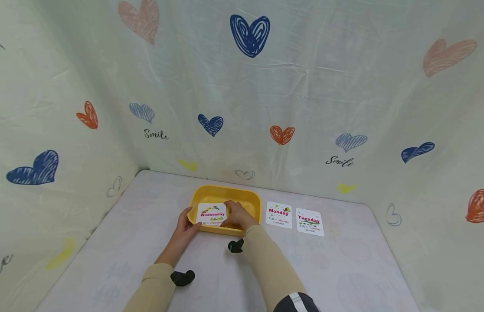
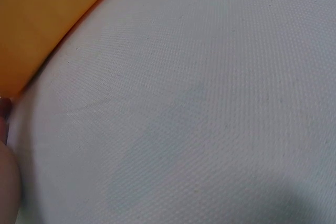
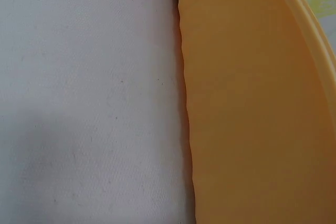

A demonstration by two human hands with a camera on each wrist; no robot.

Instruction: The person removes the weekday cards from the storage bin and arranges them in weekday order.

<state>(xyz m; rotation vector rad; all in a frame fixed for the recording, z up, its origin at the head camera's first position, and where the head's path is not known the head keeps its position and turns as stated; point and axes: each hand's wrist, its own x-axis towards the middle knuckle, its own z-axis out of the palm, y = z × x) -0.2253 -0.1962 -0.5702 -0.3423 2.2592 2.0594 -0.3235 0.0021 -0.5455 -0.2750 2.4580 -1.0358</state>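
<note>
One Wednesday card (image 1: 210, 213) lettered upright; tray (image 1: 246, 200) lying crosswise.

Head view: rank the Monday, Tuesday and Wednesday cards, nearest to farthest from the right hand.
1. Wednesday card: at the fingers of the right hand, to their left, within the outline of the yellow tray.
2. Monday card: on the table, just right of the tray.
3. Tuesday card: beyond Monday, farthest right.
</note>
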